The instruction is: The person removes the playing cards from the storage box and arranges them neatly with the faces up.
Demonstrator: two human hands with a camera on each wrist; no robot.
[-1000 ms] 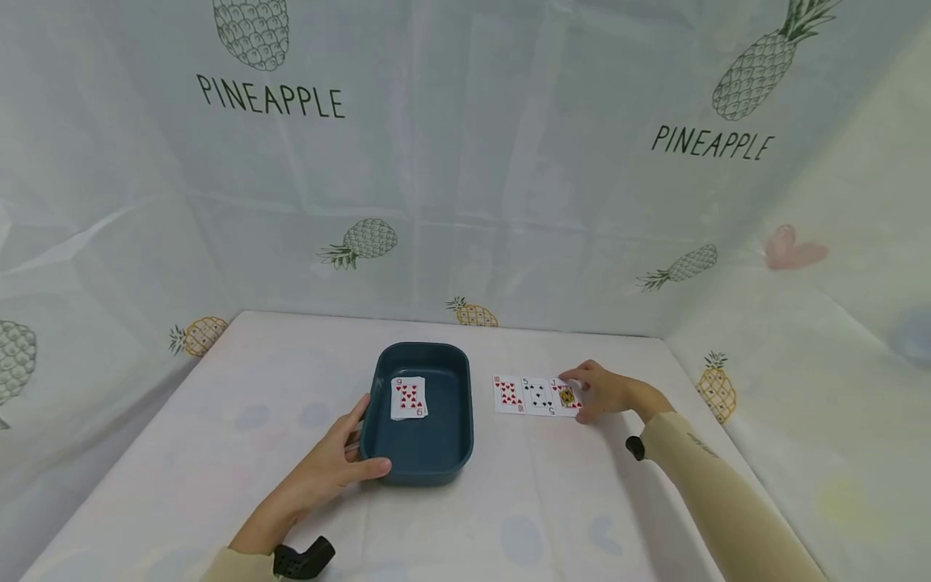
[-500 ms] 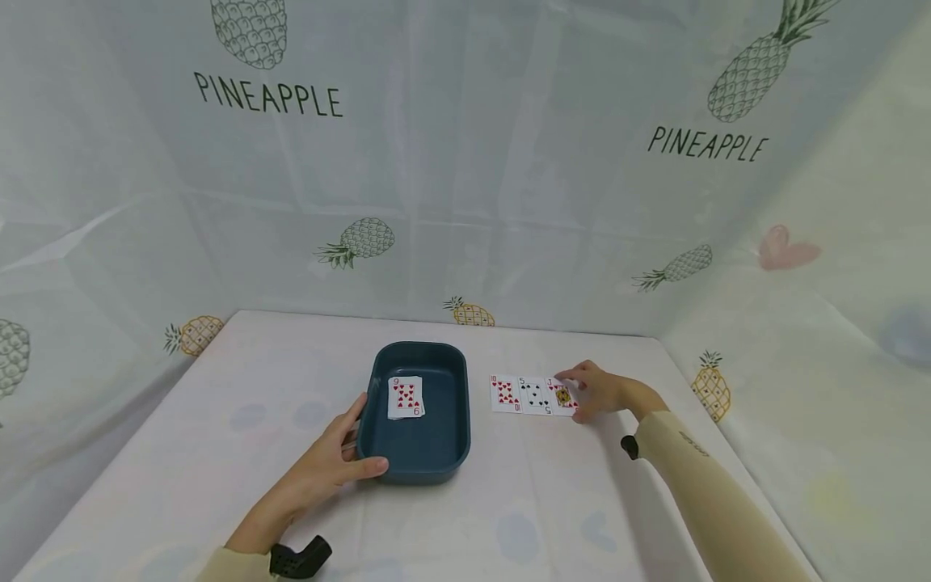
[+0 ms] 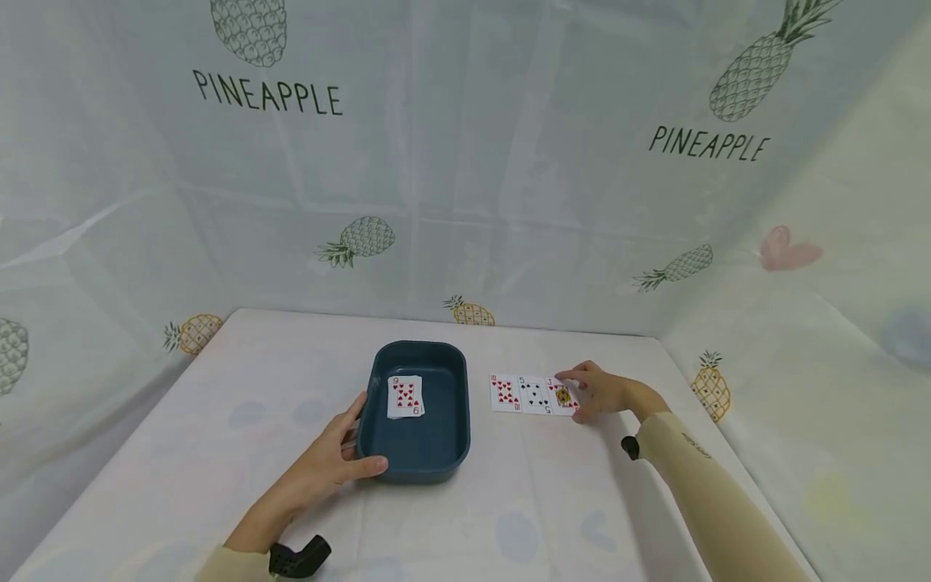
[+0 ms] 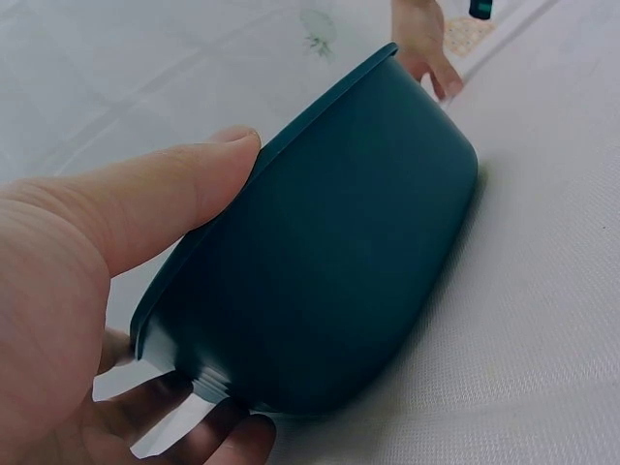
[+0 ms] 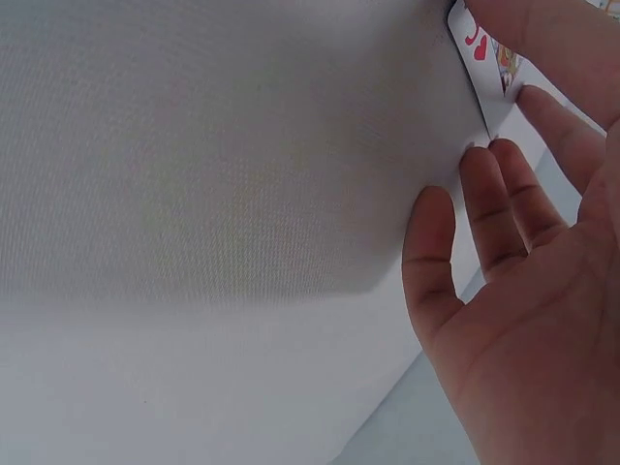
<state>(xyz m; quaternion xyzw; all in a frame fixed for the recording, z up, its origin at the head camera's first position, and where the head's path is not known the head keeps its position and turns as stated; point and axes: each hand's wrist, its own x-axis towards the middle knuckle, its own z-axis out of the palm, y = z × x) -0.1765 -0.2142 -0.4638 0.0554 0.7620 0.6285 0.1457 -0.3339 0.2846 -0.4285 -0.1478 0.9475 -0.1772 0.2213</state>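
In the head view, a dark teal, deep rectangular tray (image 3: 436, 453) stands left of the table's middle. My left hand (image 3: 327, 465) grips its left side, thumb over the rim and fingers curled against the outer wall. Face up inside the tray lies a small stack of playing cards, the nine of hearts (image 3: 404, 396) on top. To its right is a row: ten of hearts (image 3: 505, 394), five of spades (image 3: 535, 396) and jack of hearts (image 3: 563, 396). My right hand (image 3: 607, 394) holds the jack between index finger and thumb at opposite edges, hiding its right side.
A white cloth with pale prints covers the table (image 3: 451, 533). Cloth walls with pineapple prints (image 3: 367, 237) rise behind and at both sides. The tray's rim stands higher than the flat cards.
Only a slight shift of the whole head view shows. Both hands, the tray and the cards keep their places.
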